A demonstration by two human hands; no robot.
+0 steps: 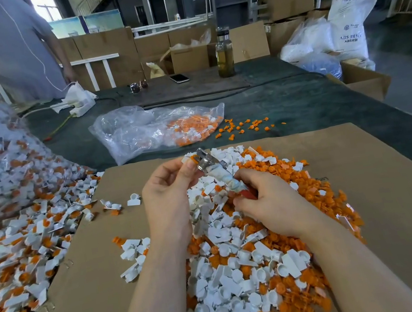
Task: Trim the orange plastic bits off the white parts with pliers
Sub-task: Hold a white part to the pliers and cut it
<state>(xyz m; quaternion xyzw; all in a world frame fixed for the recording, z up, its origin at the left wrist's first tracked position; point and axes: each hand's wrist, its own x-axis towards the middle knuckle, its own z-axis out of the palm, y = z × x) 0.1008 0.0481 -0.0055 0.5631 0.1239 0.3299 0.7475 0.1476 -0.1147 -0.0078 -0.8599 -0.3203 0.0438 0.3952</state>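
Note:
My left hand (167, 192) pinches a white part with an orange bit (191, 159) between thumb and fingers, held above the cardboard sheet (103, 268). My right hand (266, 200) grips the taped handles of the pliers (218, 172), whose metal jaws (203, 157) touch the orange bit. Below both hands lies a mixed heap of trimmed white parts (236, 281) and orange offcuts (314, 192).
A big heap of untrimmed white-and-orange parts (15, 242) fills the left side. A clear bag of parts (156, 128) and scattered orange bits (243, 126) lie beyond the cardboard. Further back stand a bottle (224, 53), a phone (179, 78), glasses (138, 86) and a person (15, 48).

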